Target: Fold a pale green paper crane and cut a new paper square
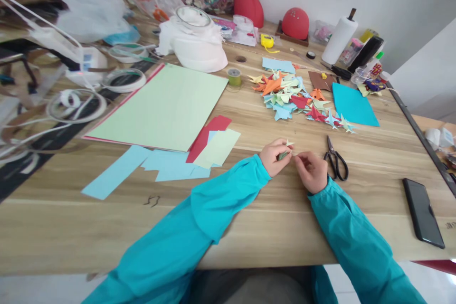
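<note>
My left hand (274,157) is closed around a small pale green folded paper crane (283,156), whose pointed tips stick out past the fingers. Close beside it, my right hand (312,170) has thumb and forefinger pinched together; whatever is between them is too small to make out. Black-handled scissors (331,148) lie just right of my right hand. Beyond both hands is a heap of folded paper cranes (283,95) in orange, green, blue and red, with several trailing in a row to the right. A spool of thread (234,77) stands left of the heap.
Large green sheets (164,109) lie left, with cut blue strips (117,171) and red and green pieces (219,149) along them. A blue sheet (354,104) is at right, a phone (423,211) near the right edge. Cables (76,104) and bags (89,7) crowd the far left.
</note>
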`<state>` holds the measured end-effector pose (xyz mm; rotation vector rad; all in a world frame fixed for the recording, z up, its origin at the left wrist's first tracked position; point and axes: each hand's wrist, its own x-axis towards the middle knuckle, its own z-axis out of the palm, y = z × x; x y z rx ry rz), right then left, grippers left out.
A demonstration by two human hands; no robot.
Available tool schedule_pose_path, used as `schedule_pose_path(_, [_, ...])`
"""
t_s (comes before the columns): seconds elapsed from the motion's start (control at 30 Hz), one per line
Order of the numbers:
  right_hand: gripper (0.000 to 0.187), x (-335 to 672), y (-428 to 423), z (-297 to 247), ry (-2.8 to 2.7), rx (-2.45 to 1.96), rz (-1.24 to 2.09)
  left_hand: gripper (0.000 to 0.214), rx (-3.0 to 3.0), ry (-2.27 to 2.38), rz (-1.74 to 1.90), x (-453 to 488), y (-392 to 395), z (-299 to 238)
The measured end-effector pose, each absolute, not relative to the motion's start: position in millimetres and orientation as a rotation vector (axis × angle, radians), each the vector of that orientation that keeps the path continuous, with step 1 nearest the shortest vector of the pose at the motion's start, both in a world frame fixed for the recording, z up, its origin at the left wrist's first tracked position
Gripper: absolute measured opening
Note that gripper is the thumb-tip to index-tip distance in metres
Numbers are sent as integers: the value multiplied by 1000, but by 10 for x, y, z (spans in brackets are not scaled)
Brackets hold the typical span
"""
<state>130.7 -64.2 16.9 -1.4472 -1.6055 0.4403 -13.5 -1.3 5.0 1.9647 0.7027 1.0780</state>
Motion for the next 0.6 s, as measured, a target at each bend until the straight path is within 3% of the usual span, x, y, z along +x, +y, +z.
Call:
schedule_pose_path(0.1, [25, 1292, -612, 194, -1261, -1420, 940, 12, 2015, 665, 1104, -137, -18, 31])
schedule_pose_path(0.2, [27, 1318, -564, 209, -1042, -1375, 1217, 12, 2081, 616, 1132, -138, -23, 3])
schedule_pose_path(0.6, [24, 1351, -551, 272, -1007, -1356, 1371, 14, 2168, 576, 1154, -135, -27, -24])
